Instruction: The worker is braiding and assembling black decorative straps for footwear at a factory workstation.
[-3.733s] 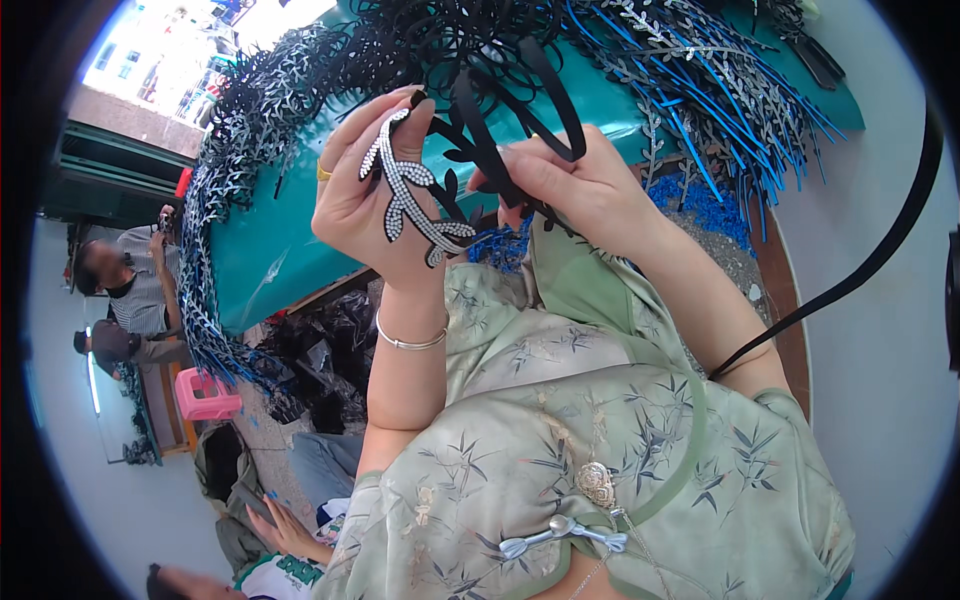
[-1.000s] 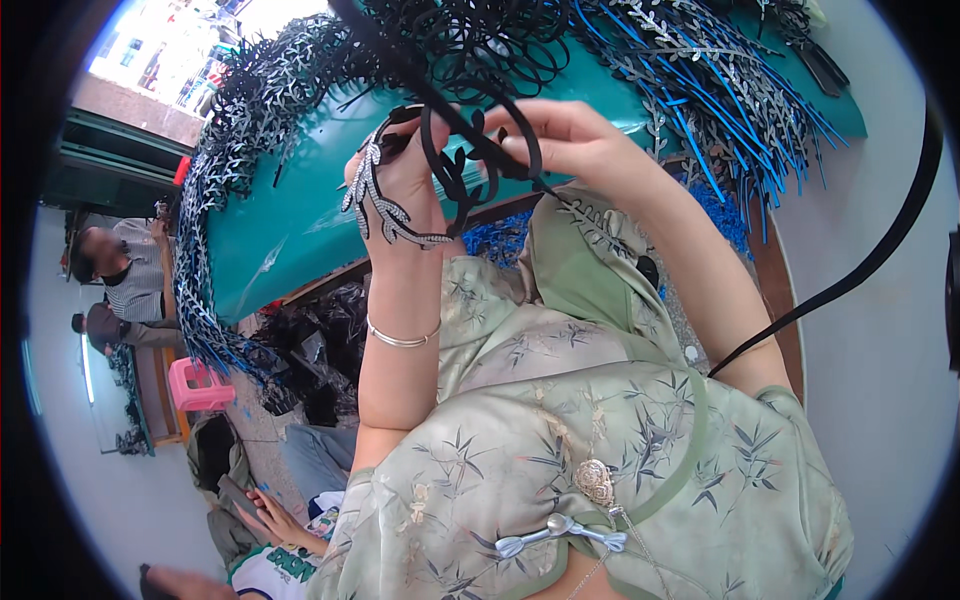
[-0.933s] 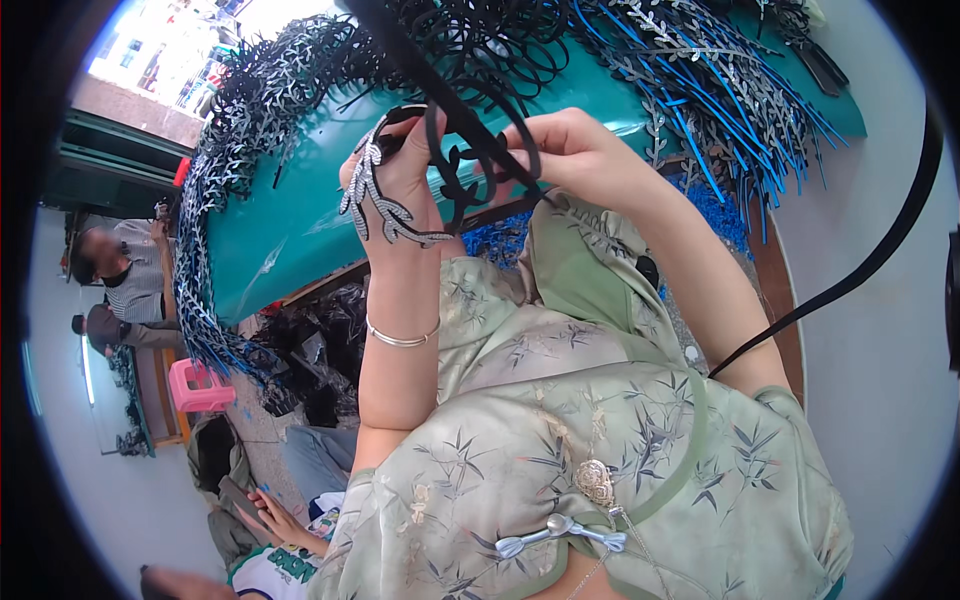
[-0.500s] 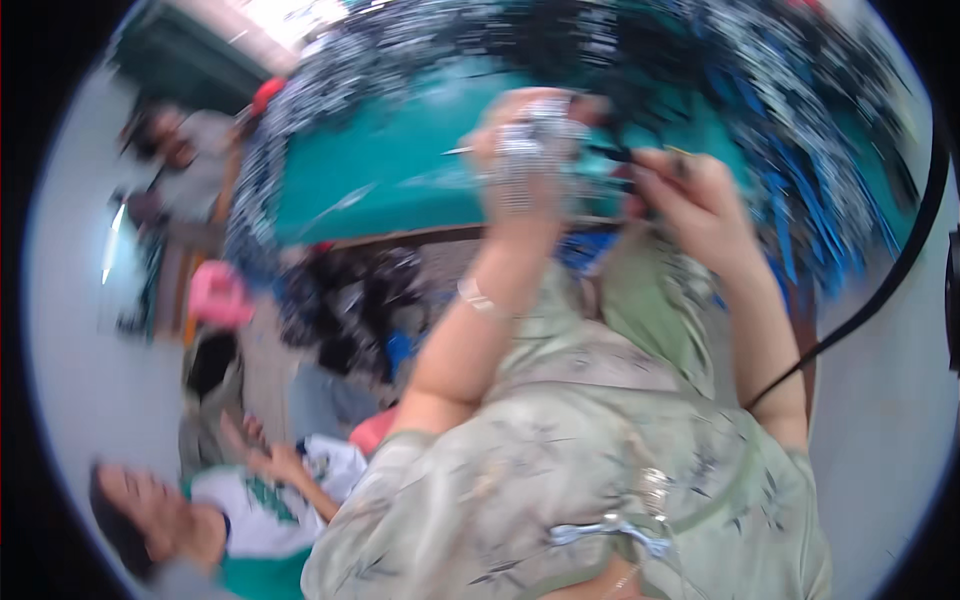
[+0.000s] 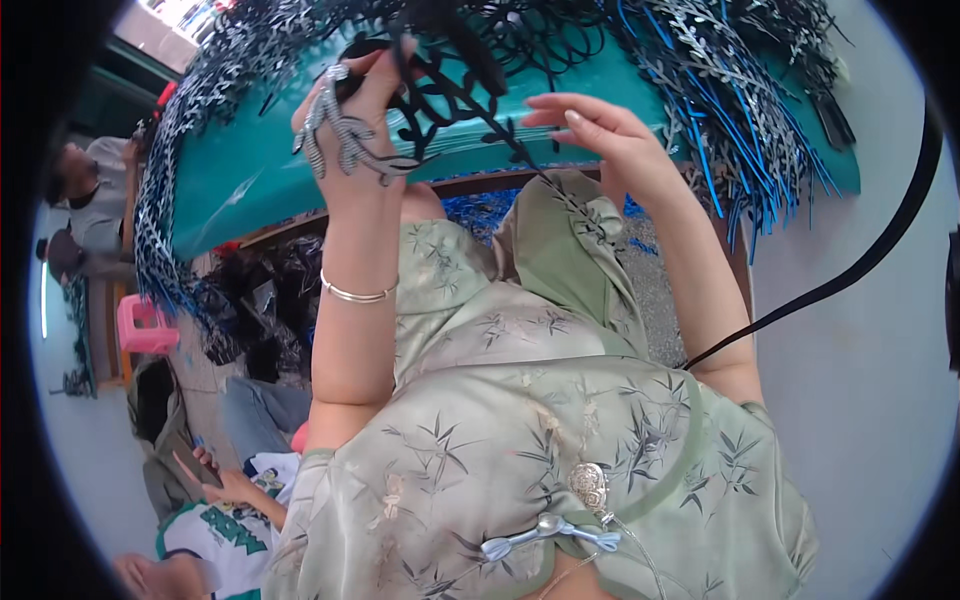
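My left hand point(image 5: 365, 115) is closed on black leaf-shaped strips point(image 5: 435, 95), raised over the table's near part. A silver-grey leafy strip point(image 5: 350, 140) drapes across the back of that hand and round the wrist. Something rounded and black point(image 5: 362, 50) shows by its fingers, partly hidden. To the right, my right hand point(image 5: 600, 130) has its fingers stretched out and apart, with nothing visible between them. One dark leafy strip point(image 5: 515, 145) slants from the black bunch down towards my lap, passing close by the right fingertips.
The table's green cover point(image 5: 235, 190) carries piles of grey and black leafy strips point(image 5: 225, 85). Blue-backed strips point(image 5: 720, 150) hang off its right side. A black cable point(image 5: 850, 270) crosses at right. Black plastic bags point(image 5: 260, 310), a pink stool point(image 5: 147, 325) and a seated person point(image 5: 240, 510) are at left.
My hands, close together before, are now apart. The left one has gone left with the strips. My right hand's fingers, pinched earlier, have opened out.
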Demonstrator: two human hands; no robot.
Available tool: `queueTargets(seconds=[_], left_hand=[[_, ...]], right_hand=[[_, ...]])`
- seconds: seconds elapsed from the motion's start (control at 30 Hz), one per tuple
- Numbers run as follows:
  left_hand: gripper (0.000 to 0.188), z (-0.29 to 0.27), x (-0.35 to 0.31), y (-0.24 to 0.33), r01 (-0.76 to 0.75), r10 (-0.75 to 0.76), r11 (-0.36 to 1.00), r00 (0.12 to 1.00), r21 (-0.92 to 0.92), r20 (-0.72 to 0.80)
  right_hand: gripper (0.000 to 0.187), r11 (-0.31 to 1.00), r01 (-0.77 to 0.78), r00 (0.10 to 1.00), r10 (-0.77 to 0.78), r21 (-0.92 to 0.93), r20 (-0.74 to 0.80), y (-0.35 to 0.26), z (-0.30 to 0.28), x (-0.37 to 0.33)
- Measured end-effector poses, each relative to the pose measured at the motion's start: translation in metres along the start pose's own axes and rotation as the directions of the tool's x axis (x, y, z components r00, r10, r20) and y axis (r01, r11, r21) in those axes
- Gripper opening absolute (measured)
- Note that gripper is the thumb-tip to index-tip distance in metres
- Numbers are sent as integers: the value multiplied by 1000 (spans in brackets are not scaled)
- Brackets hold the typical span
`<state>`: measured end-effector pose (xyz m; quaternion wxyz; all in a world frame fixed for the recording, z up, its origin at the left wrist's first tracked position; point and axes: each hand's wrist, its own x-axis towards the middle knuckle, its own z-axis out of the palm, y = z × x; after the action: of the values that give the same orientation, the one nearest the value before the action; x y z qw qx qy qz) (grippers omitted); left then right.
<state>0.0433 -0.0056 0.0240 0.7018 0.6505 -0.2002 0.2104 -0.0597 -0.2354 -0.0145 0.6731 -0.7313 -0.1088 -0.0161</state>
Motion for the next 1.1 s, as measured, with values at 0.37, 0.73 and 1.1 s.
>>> queueTargets(seconds=[0.37, 0.73, 1.1], left_hand=[[24, 24, -8, 27, 183, -170, 971, 980, -152, 100], [16, 20, -18, 27, -59, 59, 998, 998, 17, -15], [14, 26, -19, 31, -128, 128, 990, 992, -50, -13]], right_hand=[[39, 974, 174, 984, -176, 147, 0, -37, 29, 19], [22, 967, 138, 989, -125, 215, -74, -50, 52, 31], [21, 957, 150, 986, -127, 248, -109, -53, 51, 28]])
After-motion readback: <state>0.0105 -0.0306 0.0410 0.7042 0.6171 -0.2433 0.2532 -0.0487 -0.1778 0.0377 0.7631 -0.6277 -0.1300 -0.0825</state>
